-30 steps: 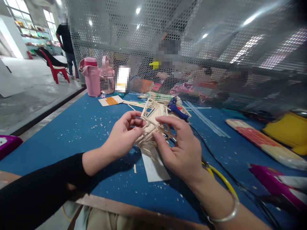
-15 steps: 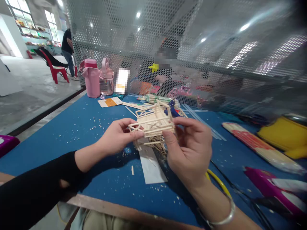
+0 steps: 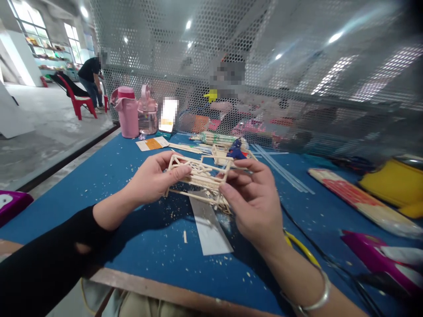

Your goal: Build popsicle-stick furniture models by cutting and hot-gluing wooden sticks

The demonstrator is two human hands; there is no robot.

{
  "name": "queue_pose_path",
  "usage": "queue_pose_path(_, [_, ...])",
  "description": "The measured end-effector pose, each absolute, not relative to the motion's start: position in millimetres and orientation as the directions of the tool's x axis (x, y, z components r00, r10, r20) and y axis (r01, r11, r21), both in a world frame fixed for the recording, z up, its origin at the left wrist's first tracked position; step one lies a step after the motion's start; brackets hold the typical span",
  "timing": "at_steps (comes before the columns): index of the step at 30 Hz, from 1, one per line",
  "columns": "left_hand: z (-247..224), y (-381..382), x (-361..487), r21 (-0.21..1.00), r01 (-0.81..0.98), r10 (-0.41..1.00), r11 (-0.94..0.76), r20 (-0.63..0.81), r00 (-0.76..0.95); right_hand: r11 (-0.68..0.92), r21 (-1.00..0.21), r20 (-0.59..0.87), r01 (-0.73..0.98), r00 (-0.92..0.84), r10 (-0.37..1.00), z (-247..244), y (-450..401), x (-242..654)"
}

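Head view: both hands on one open frame of thin pale wooden sticks (image 3: 200, 173), held up over the near-middle of the blue table (image 3: 145, 251), tilted. Left hand (image 3: 153, 178) grips its left end, thumb across the near face, fingers behind. Right hand (image 3: 256, 193) pinches the right end: thumb tip at the near corner, fingers curled on the far side, index raised a bit. Exact finger contact behind the frame hidden.

More short sticks (image 3: 225, 207) show under the right end; can't tell if any are attached. White paper strip (image 3: 211, 233) lies below, toward the person, one loose stick piece (image 3: 185, 237) left of it. Chips scattered around.

Behind the frame: blue glue gun (image 3: 236, 150), wrapped stick bundle (image 3: 222, 140), white-and-orange card (image 3: 152, 143). Far left corner: pink jug (image 3: 128, 115) next to a clear bottle (image 3: 147, 118). Right side: clear strips (image 3: 284, 171), red-and-clear stick pack (image 3: 361, 198). Perforated metal screen (image 3: 158, 48) along the back; co-worker (image 3: 90, 75) bent over beyond, left.
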State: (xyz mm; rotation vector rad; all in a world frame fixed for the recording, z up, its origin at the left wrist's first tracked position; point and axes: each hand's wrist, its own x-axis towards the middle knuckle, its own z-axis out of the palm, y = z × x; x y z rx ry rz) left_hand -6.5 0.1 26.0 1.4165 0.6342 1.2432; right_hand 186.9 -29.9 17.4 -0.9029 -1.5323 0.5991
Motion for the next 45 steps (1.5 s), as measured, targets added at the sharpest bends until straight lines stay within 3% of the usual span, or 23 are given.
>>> queue_pose_path(7, [20.8, 2.9, -12.1, 0.93, -0.136, 0.863, -0.342, 0.368, 0.346, 0.434, -0.901, 0.433, 0.017, -0.016, 0.901, 24.1, -26.1, 188.6])
queue_pose_path(14, [16.4, 4.0, -12.6, 0.932, -0.175, 0.852, -0.318, 0.362, 0.378, 0.417, -0.908, 0.415, 0.035, -0.056, 0.908, 26.9, -22.5, 194.1])
queue_pose_path(17, [10.7, 6.9, -11.9, 0.862, -0.051, 0.835, -0.504, 0.502, 0.224, 0.384, -0.923, 0.385, -0.033, -0.038, 0.922, 25.4, -23.4, 192.4])
queue_pose_path(20, [3.6, 8.3, -9.1, 0.72, 0.074, 0.719, -0.69, 0.694, -0.047, 0.378, -0.919, 0.38, -0.109, 0.001, 0.925, 21.8, -23.4, 189.2])
queue_pose_path(22, [-0.5, 6.3, -4.4, 0.734, 0.037, 0.704, -0.678, 0.662, -0.256, 0.384, -0.914, 0.383, -0.131, 0.031, 0.923, 19.2, -22.4, 188.1])
queue_pose_path(24, [-3.6, 1.3, 2.5, 0.842, -0.091, 0.795, -0.531, 0.459, -0.397, 0.388, -0.909, 0.383, -0.153, 0.065, 0.922, 17.2, -21.0, 187.7])
queue_pose_path(27, [-6.6, -10.3, 15.1, 0.937, -0.265, 0.951, -0.23, 0.158, -0.266, 0.39, -0.902, 0.377, -0.183, 0.104, 0.92, 15.6, -19.9, 186.9])
queue_pose_path(30, [-7.4, -22.8, 27.2, 0.945, -0.275, 0.978, -0.177, 0.2, 0.058, 0.386, -0.901, 0.37, -0.199, 0.113, 0.922, 14.2, -21.7, 183.9])
queue_pose_path(32, [-6.9, -28.6, 32.3, 0.935, -0.286, 0.947, -0.212, 0.268, 0.175, 0.377, -0.901, 0.365, -0.216, 0.092, 0.926, 12.7, -23.8, 181.5])
queue_pose_path(39, [-3.4, -21.3, 20.0, 0.908, -0.148, 0.911, -0.393, 0.406, 0.072, 0.325, -0.923, 0.337, -0.205, -0.025, 0.941, 8.5, -29.7, 176.5])
queue_pose_path(42, [1.6, -15.2, 12.3, 0.9, -0.126, 0.906, -0.417, 0.422, 0.016, 0.289, -0.951, 0.299, -0.108, -0.095, 0.949, 9.0, -32.7, 174.8])
queue_pose_path(45, [7.2, -13.4, 9.7, 0.913, -0.106, 0.918, -0.394, 0.396, 0.003, 0.324, -0.944, 0.322, 0.065, -0.049, 0.946, 11.9, -33.4, 175.5])
